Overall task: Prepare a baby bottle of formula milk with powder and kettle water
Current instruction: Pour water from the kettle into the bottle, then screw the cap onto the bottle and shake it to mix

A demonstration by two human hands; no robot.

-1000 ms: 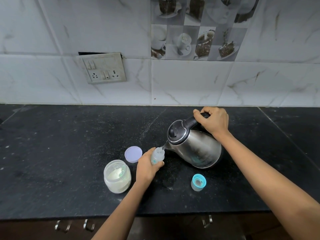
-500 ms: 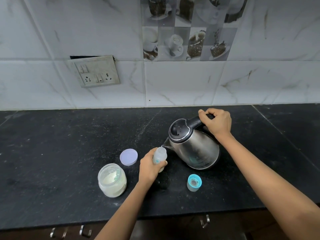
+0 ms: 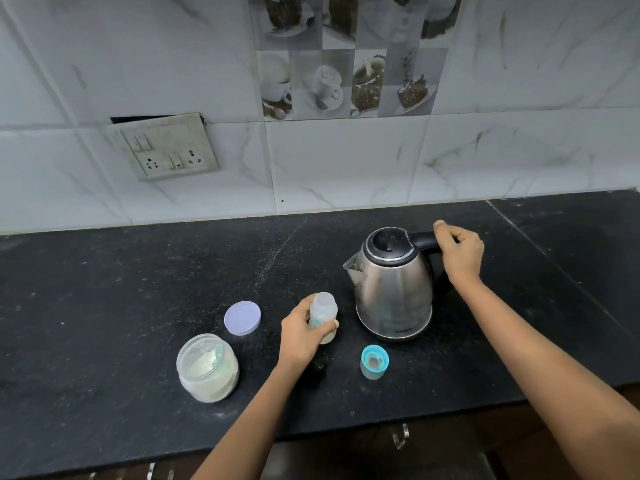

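Both hands busy at the counter (image 3: 121,289): one on the bottle, one on the kettle.
The left hand (image 3: 300,337) reaches in from the front edge and grips the open bottle (image 3: 322,306) upright, fingers and thumb wrapped round its body. The right hand (image 3: 459,252), arm stretched forward, curls round the handle of the upright kettle (image 3: 393,292), just right of the bottle. The powder jar (image 3: 207,368), its lid (image 3: 242,318) and the bottle cap (image 3: 374,362) sit near the front edge.

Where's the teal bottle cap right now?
Head view, centre-right: the teal cap sits on the black counter, just in front of the kettle and to the right of the bottle in the left hand.
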